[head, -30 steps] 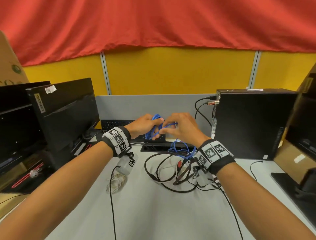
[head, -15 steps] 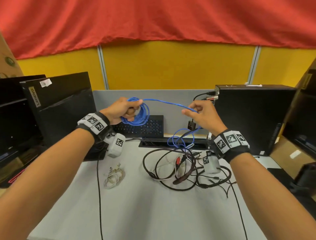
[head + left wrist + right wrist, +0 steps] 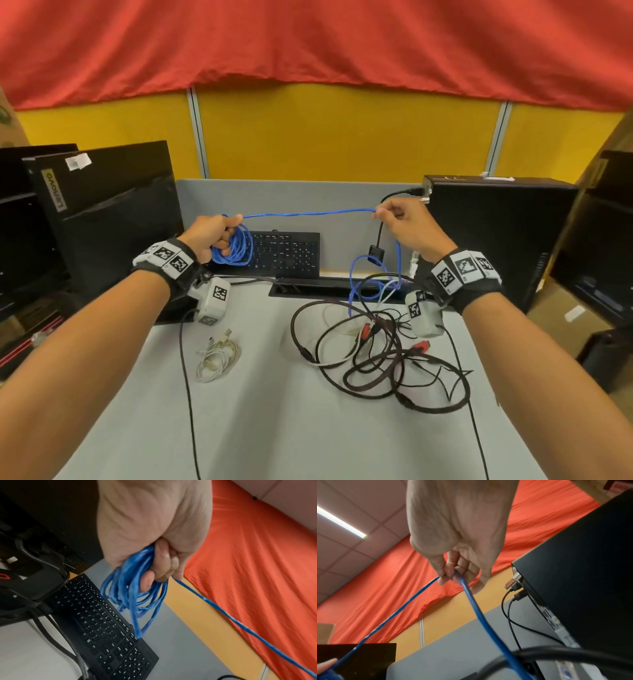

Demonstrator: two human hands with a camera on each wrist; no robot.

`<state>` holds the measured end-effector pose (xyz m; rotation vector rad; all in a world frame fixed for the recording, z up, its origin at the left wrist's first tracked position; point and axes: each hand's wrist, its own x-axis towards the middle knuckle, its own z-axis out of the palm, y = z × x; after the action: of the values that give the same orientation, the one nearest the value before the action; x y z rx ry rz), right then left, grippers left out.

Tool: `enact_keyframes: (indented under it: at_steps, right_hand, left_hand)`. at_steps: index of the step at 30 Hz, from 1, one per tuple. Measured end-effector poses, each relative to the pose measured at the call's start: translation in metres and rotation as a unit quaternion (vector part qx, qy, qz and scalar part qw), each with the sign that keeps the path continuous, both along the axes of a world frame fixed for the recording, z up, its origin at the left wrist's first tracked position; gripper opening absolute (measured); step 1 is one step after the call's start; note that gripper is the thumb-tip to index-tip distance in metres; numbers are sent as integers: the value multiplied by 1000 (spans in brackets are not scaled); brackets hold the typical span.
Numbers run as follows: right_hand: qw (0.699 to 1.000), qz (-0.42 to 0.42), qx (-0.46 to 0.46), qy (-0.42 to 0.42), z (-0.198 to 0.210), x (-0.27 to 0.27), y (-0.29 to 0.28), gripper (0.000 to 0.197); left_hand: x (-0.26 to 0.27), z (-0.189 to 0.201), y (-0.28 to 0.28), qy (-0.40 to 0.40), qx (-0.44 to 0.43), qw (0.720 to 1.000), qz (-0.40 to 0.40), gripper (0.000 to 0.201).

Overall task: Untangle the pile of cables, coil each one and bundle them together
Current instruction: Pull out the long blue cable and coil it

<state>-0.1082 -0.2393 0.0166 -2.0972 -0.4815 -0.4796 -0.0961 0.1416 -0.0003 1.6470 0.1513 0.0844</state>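
My left hand (image 3: 219, 233) (image 3: 154, 566) grips several loops of a blue cable (image 3: 236, 248) (image 3: 133, 588), held up above the keyboard. From that coil a straight stretch of the blue cable (image 3: 308, 213) runs right to my right hand (image 3: 394, 219) (image 3: 452, 573), which pinches it between thumb and fingers. Past that pinch the blue cable (image 3: 481, 615) hangs down into the tangled pile of black, white and red-ended cables (image 3: 380, 356) on the grey desk (image 3: 274, 428). A small coiled white cable (image 3: 215, 356) lies apart at the left.
A black keyboard (image 3: 284, 253) leans against the grey partition. A black monitor (image 3: 102, 205) stands at the left and a black PC case (image 3: 496, 233) with plugged cables at the right. A thin black cable (image 3: 186, 394) trails off the desk's front edge.
My hands have moved apart: the left went left with the blue coil, the right went right, drawing a longer, tauter stretch of blue cable between them.
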Motion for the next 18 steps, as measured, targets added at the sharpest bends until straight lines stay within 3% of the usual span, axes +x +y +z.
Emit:
enact_keyframes:
  at_steps: [7, 11, 15, 18]
  right_hand:
    - [997, 24, 74, 15, 50, 3, 1, 3]
    - [998, -25, 52, -7, 79, 10, -24, 19]
    - [992, -100, -15, -80, 74, 22, -35, 15]
    - [974, -153, -150, -79, 59, 27, -17, 19]
  left_hand:
    - [17, 15, -3, -23, -36, 997, 68, 32]
    - [25, 36, 12, -57, -48, 986, 147, 24]
    - [28, 50, 15, -54, -30, 982, 179, 29]
    - [25, 54, -11, -58, -64, 990, 114, 36]
